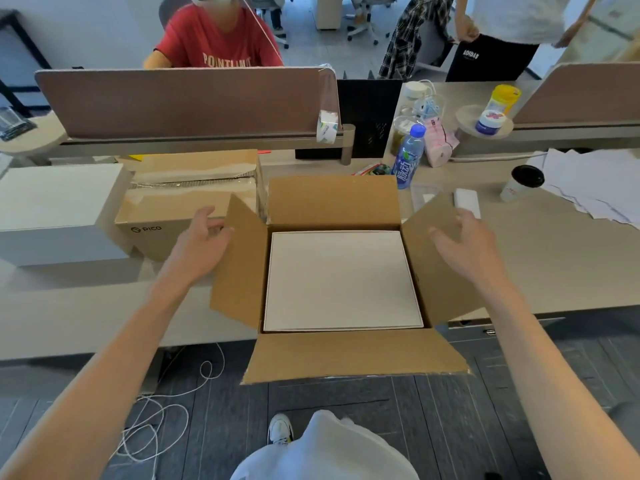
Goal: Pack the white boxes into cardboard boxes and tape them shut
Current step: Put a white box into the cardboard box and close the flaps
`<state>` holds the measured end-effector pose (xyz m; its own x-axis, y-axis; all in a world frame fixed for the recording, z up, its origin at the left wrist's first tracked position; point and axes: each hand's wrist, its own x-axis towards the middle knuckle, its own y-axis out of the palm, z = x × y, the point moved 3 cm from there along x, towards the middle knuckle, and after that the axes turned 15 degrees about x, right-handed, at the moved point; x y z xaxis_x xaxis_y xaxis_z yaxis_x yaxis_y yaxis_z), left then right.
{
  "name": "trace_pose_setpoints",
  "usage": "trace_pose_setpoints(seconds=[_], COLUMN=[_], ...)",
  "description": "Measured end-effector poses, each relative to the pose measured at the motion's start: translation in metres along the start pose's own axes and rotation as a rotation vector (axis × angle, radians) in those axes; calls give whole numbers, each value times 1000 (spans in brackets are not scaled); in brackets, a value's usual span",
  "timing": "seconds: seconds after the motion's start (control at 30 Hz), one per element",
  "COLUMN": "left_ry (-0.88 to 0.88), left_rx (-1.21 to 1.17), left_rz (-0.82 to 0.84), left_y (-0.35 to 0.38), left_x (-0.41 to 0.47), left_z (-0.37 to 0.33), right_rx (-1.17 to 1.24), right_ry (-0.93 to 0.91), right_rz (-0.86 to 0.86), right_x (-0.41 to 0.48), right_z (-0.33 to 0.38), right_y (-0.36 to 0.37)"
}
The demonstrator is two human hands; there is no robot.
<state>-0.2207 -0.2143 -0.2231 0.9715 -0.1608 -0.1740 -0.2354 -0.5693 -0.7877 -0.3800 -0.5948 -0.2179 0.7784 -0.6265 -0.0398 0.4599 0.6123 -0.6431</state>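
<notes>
1. Left hand [204, 237]: grip released, fingers spread, palm down, holding nothing. It sits just outside the left flap [239, 261] of the open cardboard box [346, 355]; whether the fingertips touch the flap edge cannot be told.
2. Right hand [467, 244]: grip also released, fingers loosely curled, empty, hovering over the right flap [440, 271], which stands tilted outward.
3. White box [343, 282]: lies flat inside the open cardboard box, filling nearly the whole opening, top face up.
4. All four flaps are open. Far flap stands up; near flap hangs out past the desk [554, 258] edge toward the person.
5. Left of the open box: a second cardboard box [187, 202] printed "PICO", its top seam covered with clear tape. The two boxes stand just beside each other.
6. Further left: another white box [59, 209] on the desk, against the taped box.
7. Tape roll [326, 127] hangs at the right end of the partition screen [187, 102], behind the boxes.
8. Right side of the desk: blue drink bottle [408, 157], pink tissue pack [440, 143], paper cup with black lid [523, 183], loose sheets of paper [595, 181].
9. Beyond the partition, a seated person in a red shirt [214, 39].
10. White cable [166, 410] is looped on the floor below the desk.
</notes>
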Motion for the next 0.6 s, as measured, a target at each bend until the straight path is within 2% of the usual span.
trace_pose_setpoints(seconds=[0.1, 0.17, 0.27, 0.43, 0.53, 0.6], left_ry=[174, 262, 374, 548, 604, 593], left_rx=[-86, -90, 108, 408, 528, 473], left_rz=[82, 250, 510, 925, 943, 952], left_y=[17, 41, 68, 83, 89, 89], left_x=[-17, -30, -52, -90, -96, -95], left_z=[-24, -32, -37, -35, -32, -32], right_rx=[412, 463, 223, -194, -360, -340], right_ry=[37, 136, 152, -23, -77, -111], right_rz=[256, 497, 769, 1202, 1235, 1194], right_x=[-27, -50, -68, -96, -105, -110], right_z=[22, 27, 14, 8, 12, 20], right_y=[14, 37, 57, 55, 57, 56])
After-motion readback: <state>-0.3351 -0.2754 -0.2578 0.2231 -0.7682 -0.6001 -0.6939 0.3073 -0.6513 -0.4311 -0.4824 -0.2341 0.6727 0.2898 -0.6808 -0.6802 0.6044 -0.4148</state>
